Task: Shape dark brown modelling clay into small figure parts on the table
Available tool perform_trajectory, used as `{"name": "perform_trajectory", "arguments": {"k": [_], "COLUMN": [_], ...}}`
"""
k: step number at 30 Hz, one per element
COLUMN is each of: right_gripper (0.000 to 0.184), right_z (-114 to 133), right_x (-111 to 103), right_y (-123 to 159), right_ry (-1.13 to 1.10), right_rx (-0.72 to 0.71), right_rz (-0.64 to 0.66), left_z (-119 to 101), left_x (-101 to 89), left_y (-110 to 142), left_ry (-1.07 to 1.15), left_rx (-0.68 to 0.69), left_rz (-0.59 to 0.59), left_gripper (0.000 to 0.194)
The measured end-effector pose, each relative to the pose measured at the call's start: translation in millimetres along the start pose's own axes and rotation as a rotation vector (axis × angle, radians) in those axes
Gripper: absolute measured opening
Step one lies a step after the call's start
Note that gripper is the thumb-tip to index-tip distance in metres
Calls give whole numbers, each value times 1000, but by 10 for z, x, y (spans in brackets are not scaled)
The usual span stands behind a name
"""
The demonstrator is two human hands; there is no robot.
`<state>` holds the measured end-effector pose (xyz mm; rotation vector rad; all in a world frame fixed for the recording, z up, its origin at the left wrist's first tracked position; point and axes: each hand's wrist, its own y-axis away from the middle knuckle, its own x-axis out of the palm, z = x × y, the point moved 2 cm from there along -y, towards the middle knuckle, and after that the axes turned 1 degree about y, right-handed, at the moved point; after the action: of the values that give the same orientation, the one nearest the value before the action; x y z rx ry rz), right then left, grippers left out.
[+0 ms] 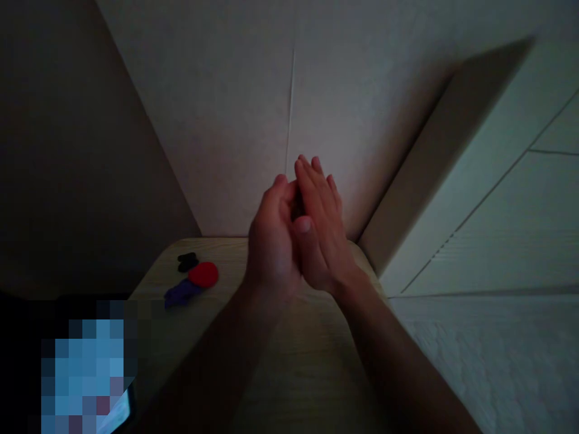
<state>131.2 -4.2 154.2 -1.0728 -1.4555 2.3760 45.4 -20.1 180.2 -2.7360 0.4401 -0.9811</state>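
Note:
My left hand (272, 238) and my right hand (322, 226) are pressed together, palm to palm, above the table. The left one is cupped, with its fingers partly hidden behind the right. On the right hand the fingers stretch upward, side by side, and the thumb lies across toward the left palm. A dark gap shows between the palms; whether something lies in it I cannot make out. Left of the hands, a flat red disc (203, 274) overlaps a crumpled purple piece (181, 293). Two small black pieces (187, 261) lie just behind them.
The light wooden table (298, 355) has rounded corners and stands against a pale wall (235, 120) with a vertical seam. A white panelled piece of furniture (488, 199) stands at right. A lit screen (118, 413), mostly blurred out, is at lower left.

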Motion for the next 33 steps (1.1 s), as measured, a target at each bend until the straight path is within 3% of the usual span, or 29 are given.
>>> {"name": "perform_trajectory", "arguments": {"k": [5, 11, 19, 26, 30, 33], "right_gripper": [65, 66, 63, 44, 31, 33], "right_z": [-161, -370, -413, -353, -279, -236], "right_x": [-61, -260, -253, -343, -403, -404], "right_y": [24, 19, 6, -83, -102, -102], "right_ry": [21, -23, -255, -642, -764, -813], "right_rx": [103, 229, 241, 414, 449, 449], "right_rz": [-102, -239, -259, -290, -173, -47], "left_z": [-51, 84, 53, 15, -14, -29], "left_x": [-33, -28, -159, -185, -204, -224], "left_y": [-32, -17, -114, -123, -87, -76], "left_ry": [118, 44, -153, -210, -264, -331], "left_rx": [-178, -214, 36, 188, 269, 332], "left_rz": [140, 114, -5, -52, -68, -53], "left_gripper": [33, 30, 42, 37, 29, 25]}}
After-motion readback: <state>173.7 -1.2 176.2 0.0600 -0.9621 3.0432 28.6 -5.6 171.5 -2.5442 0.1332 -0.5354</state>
